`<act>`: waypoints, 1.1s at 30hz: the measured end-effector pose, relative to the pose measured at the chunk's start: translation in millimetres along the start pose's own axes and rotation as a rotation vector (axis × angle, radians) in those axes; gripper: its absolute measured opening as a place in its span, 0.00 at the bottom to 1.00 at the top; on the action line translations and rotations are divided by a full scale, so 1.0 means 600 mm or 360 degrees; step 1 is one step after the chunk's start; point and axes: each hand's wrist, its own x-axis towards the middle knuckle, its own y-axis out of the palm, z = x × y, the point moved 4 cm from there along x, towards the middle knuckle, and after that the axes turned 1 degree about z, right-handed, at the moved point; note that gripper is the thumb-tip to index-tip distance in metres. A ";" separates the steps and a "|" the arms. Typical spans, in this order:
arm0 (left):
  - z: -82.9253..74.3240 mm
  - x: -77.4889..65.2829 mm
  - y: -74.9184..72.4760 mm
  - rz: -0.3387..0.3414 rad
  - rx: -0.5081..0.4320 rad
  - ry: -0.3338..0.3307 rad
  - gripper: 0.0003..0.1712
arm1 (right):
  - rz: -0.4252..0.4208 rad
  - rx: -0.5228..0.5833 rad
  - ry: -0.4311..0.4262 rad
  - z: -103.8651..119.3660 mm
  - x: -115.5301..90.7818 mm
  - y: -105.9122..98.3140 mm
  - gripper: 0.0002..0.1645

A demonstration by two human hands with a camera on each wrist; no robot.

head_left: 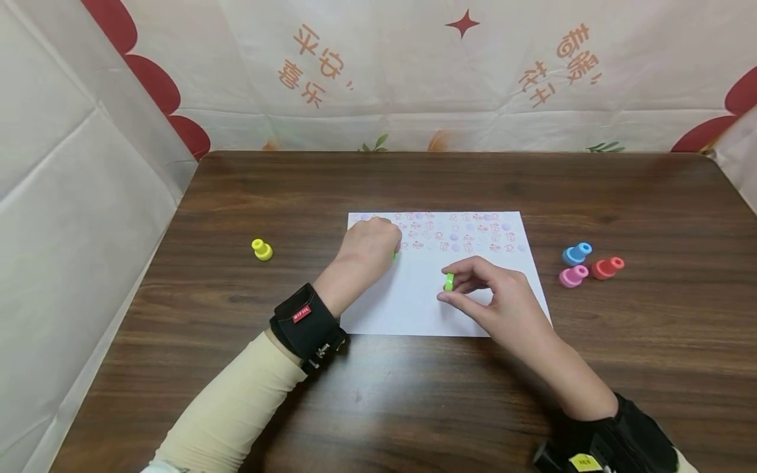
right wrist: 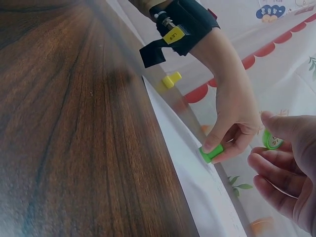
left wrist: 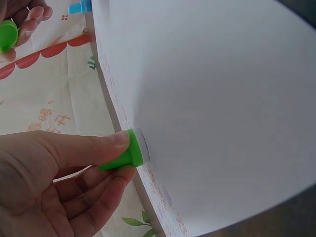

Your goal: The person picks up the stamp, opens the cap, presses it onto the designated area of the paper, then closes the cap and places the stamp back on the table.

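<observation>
My left hand [head_left: 368, 244] pinches a green toy stamp [left wrist: 129, 153] between thumb and fingers. Its white-edged end meets the white paper [head_left: 408, 299], just below rows of printed purple and red marks. From the head view most of this stamp is hidden behind the hand. Over the right part of the sheet, my right hand [head_left: 503, 292] holds a small green cap [head_left: 449, 282] between thumb and forefinger. A fruit-like picture shows on the cap's round face in the right wrist view, while its other fingers are bent loosely.
Left of the paper stands a yellow stamp [head_left: 261, 249]. A blue stamp [head_left: 576, 253], a pink stamp [head_left: 573, 276] and a red stamp [head_left: 607, 267] cluster on its right. Beneath everything is a dark wooden table [head_left: 378, 401], with a patterned white cloth [head_left: 402, 79] behind it.
</observation>
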 end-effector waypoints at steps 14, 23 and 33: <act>0.000 0.000 0.002 0.0014 0.0020 -0.0008 0.12 | 0.0020 0.0006 0.0008 0.000 -0.003 -0.001 0.17; 0.004 -0.002 0.006 0.0003 -0.0042 -0.0021 0.11 | 0.0023 0.0023 0.0004 0.000 -0.007 0.001 0.18; 0.007 -0.007 0.012 -0.0058 -0.0017 0.0014 0.12 | -0.0030 -0.0037 -0.0008 -0.004 -0.016 0.000 0.19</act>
